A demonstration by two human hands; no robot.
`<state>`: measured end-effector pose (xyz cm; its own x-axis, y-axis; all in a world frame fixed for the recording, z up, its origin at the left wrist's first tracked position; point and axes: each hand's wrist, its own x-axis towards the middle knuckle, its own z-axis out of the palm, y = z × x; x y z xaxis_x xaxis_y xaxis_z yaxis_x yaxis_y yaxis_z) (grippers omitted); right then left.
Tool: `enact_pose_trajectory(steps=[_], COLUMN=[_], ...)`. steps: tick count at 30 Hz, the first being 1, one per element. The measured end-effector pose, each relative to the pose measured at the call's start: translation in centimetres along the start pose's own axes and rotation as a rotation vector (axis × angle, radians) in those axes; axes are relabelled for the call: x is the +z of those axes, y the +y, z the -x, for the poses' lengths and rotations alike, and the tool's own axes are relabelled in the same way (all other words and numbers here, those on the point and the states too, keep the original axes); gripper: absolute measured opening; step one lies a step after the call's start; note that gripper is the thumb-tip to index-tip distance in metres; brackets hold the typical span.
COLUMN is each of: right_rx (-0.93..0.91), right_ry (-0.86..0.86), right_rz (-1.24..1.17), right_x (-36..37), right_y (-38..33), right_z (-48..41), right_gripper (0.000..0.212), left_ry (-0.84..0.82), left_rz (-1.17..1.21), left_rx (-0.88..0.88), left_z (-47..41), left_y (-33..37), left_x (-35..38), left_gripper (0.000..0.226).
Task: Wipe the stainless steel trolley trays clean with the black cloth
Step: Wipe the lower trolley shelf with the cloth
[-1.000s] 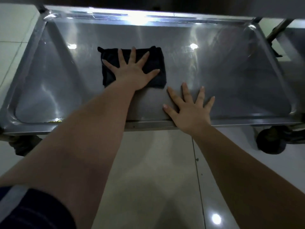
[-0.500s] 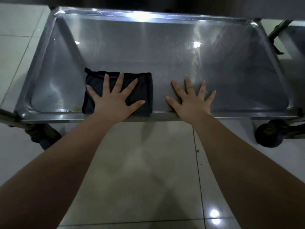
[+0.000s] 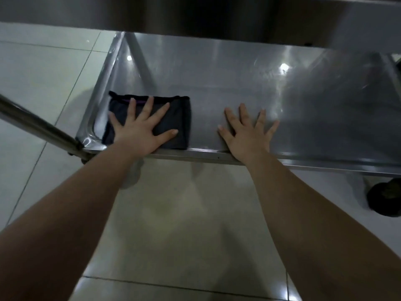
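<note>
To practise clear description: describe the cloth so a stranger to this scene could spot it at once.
Find the steel tray that spans the upper view and go to its near left corner. There the left hand presses flat on the cloth: a folded black rectangle with a purple trim along its far edge, the only fabric on the metal.

We find bare tray (image 3: pixel 227 79) beyond the cloth (image 3: pixel 179 118) and rightward, while an upper shelf (image 3: pixel 195 16) overhangs its back and a bar (image 3: pixel 36 124) crosses outside the left corner.

Glossy pale tiled floor (image 3: pixel 178 213)
</note>
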<state>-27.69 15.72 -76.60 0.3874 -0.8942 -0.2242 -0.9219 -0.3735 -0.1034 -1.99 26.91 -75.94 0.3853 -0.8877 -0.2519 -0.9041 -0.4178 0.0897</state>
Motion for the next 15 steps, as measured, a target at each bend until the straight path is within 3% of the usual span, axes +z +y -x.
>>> enact_pose_trajectory(steps=[4,11,15], right_rx=[0.012,0.034,0.017], right_ry=[0.021,0.008,0.008], right_rz=[0.047,0.031,0.011], right_x=[0.7,0.8,0.6], right_y=[-0.3,-0.2,0.0], right_z=[0.0,-0.2,-0.1], right_gripper=[0.065,0.063,0.063], left_ry=[-0.045,0.003,0.043], left_rz=[-0.018,-0.058,-0.041], left_rx=[-0.075,0.099,0.127], left_z=[0.1,-0.3,-0.3], left_y=[-2.9,8.3,6.2], left_x=[-0.7,0.9,1.0], left_gripper=[0.078,0.085,0.082])
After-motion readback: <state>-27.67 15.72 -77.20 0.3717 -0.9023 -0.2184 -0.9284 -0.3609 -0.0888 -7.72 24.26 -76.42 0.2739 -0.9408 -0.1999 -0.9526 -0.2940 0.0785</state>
